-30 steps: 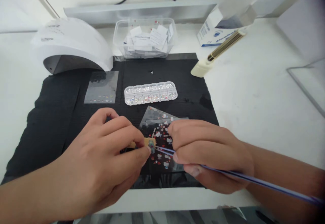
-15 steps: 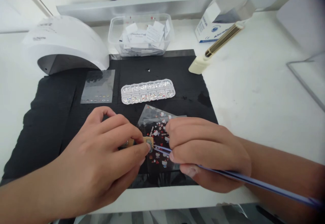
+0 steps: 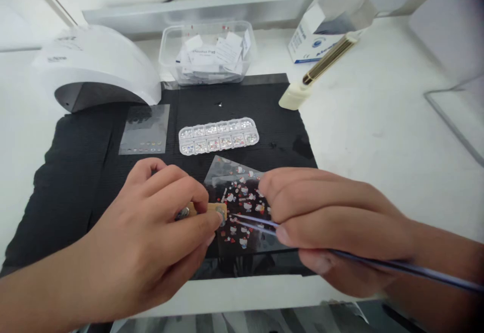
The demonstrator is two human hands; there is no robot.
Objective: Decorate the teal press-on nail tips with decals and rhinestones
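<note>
I see both hands over the black mat (image 3: 75, 172) on the white desk (image 3: 378, 136). Left hand (image 3: 159, 232): fingers pinched narrow on a yellow strip (image 3: 212, 206), thumb tip by the small grey shiny piece (image 3: 222, 217) at its right end; a second shiny piece sits at the strip's left end, partly behind the fingers. Right hand (image 3: 340, 217): fingers closed round blue-purple tweezers (image 3: 257, 219), tips slightly parted, just right of the strip and clear of it. I can't tell if the tips hold anything. Strip is above the left side of the overlapping clear sticker sheets (image 3: 244, 243), red-and-white cartoon figures on top.

Beyond the hands, on the mat: twelve-compartment rhinestone case (image 3: 219, 136); left of it, a clear sheet (image 3: 144, 126) with a few small stickers. Back left, white domed lamp (image 3: 106, 61); back middle, clear tub (image 3: 212, 78) of alcohol pad packets; back right, gold-capped cream bottle (image 3: 293, 97), open carton (image 3: 308, 43) behind.
</note>
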